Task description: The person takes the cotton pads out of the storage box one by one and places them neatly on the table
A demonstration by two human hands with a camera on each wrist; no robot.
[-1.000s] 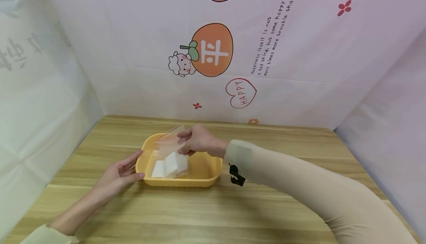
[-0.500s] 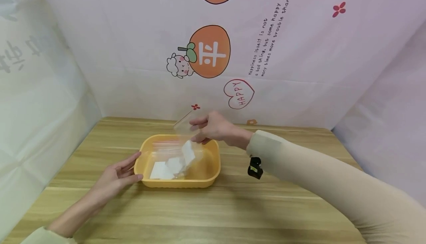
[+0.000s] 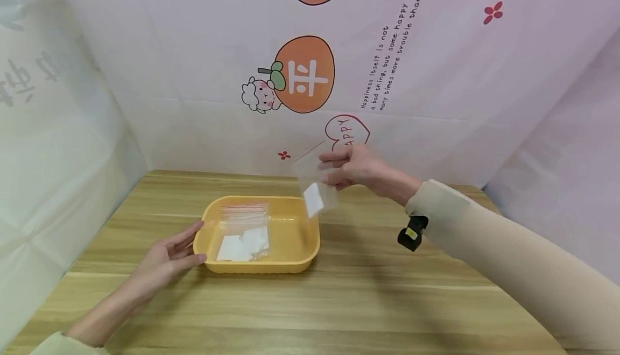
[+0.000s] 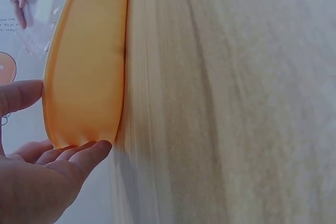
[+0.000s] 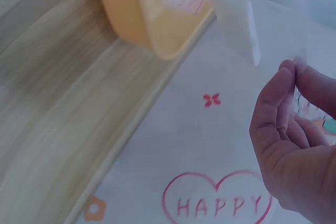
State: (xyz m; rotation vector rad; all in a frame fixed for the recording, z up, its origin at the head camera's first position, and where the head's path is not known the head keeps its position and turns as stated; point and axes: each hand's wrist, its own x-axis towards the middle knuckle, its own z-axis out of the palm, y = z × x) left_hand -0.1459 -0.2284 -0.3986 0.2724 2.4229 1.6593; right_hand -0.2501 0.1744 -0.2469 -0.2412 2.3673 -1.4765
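My right hand (image 3: 360, 168) pinches a small clear zip-lock bag (image 3: 328, 196) between thumb and fingers. A white flat piece (image 3: 314, 200) shows inside it, and the bag hangs tilted over the right end of the yellow tray (image 3: 295, 263). In the right wrist view the bag (image 5: 286, 27) dangles from the fingertips. My left hand (image 3: 167, 262) rests against the tray's left end, its fingers fairly straight and its thumb at the near corner. In the left wrist view, the fingertips (image 4: 100, 150) touch the tray's wall (image 4: 89, 66). More zip-lock bags (image 3: 244, 223) with white pieces lie in the tray's left half.
The tray stands on a wood-grain table (image 3: 271, 312). Behind it hangs a white cloth backdrop (image 3: 426, 145) with printed cartoons and lettering, and white cloth also closes off both sides. A black wrist device (image 3: 411, 234) sits at my right cuff.
My right hand has lifted one bag out of the tray and carried it up and to the right, away from the others. The left hand keeps its place on the tray.
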